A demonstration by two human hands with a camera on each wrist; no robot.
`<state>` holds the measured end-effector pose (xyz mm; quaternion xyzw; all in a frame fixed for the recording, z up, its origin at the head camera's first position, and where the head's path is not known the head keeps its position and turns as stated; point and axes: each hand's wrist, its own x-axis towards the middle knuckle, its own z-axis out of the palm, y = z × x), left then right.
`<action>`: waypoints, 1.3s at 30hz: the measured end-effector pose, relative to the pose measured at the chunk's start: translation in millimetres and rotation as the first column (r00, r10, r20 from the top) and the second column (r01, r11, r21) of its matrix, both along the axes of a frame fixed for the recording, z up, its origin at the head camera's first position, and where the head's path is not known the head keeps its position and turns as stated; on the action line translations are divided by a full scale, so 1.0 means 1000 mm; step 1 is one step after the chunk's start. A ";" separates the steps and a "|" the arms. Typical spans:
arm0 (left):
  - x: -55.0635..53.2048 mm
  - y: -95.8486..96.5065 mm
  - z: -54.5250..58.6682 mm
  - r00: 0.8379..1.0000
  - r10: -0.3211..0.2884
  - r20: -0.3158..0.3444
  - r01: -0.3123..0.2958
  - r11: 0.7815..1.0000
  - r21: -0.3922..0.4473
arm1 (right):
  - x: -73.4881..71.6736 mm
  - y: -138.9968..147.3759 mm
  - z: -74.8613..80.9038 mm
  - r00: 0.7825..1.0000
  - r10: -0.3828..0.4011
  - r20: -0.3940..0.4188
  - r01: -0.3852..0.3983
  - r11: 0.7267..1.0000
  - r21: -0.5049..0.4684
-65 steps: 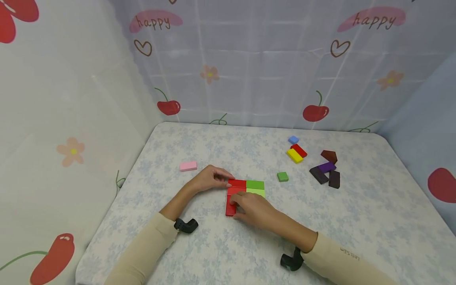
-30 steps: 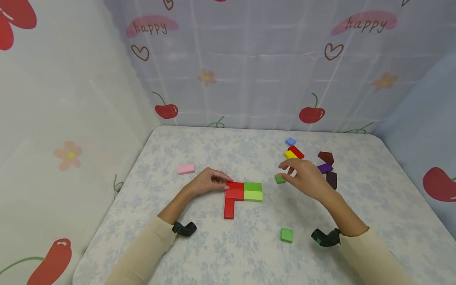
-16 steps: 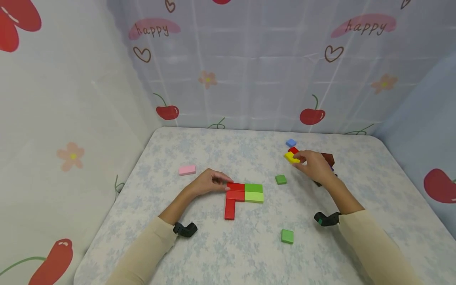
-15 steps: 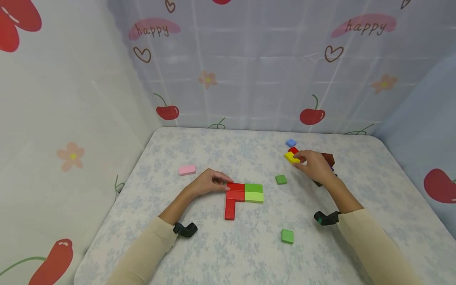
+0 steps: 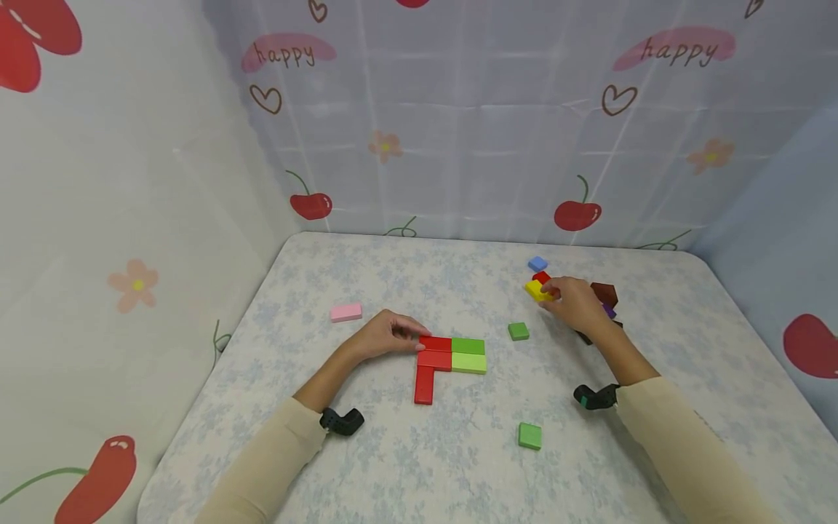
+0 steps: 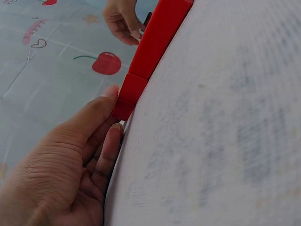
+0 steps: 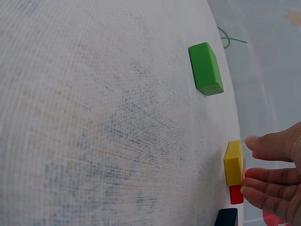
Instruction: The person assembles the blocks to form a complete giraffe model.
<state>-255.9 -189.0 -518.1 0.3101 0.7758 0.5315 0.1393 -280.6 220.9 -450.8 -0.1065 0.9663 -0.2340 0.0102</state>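
Observation:
My left hand (image 5: pixel 385 336) holds the left corner of a red block (image 5: pixel 436 343), thumb and fingertips at its end; the left wrist view shows them on either side of the block's end (image 6: pixel 127 101). That block belongs to a flat group with two more red blocks, dark green (image 5: pixel 468 346) and light green (image 5: pixel 468 363) blocks. My right hand (image 5: pixel 575 303) reaches to a yellow block (image 5: pixel 535 290). Its fingertips overlap the block's right end. In the right wrist view, the thumb (image 7: pixel 268 147) and straight fingers sit close beside the yellow block (image 7: pixel 233 164).
Small green blocks (image 5: pixel 519 332) lie right of the group, one nearer me (image 5: pixel 529 436). A pink block (image 5: pixel 345 313) lies left. Behind the yellow one are red (image 5: pixel 541 277) and blue (image 5: pixel 538 263) blocks. Brown (image 5: pixel 604 294) and purple (image 5: pixel 609 311) blocks are partly hidden by my right hand.
My right hand has left the lower red block, gone right and away to the yellow block, and stayed there. A green square now shows nearer me. My left hand keeps its place.

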 end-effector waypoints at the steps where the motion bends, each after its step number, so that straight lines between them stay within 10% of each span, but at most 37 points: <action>1: 0.000 0.000 0.000 1.000 0.001 0.000 -0.001 1.000 0.000 | 0.000 0.000 0.000 1.000 0.007 -0.004 -0.007 1.000 -0.004; 22: 0.001 0.001 0.000 1.000 -0.007 0.001 0.007 1.000 0.006 | -0.023 0.009 -0.001 0.971 0.239 0.004 -0.239 0.968 0.074; 39: 0.001 0.001 0.000 1.000 -0.002 0.014 0.002 1.000 0.012 | -0.028 0.004 -0.003 0.976 0.200 0.084 -0.205 0.978 0.049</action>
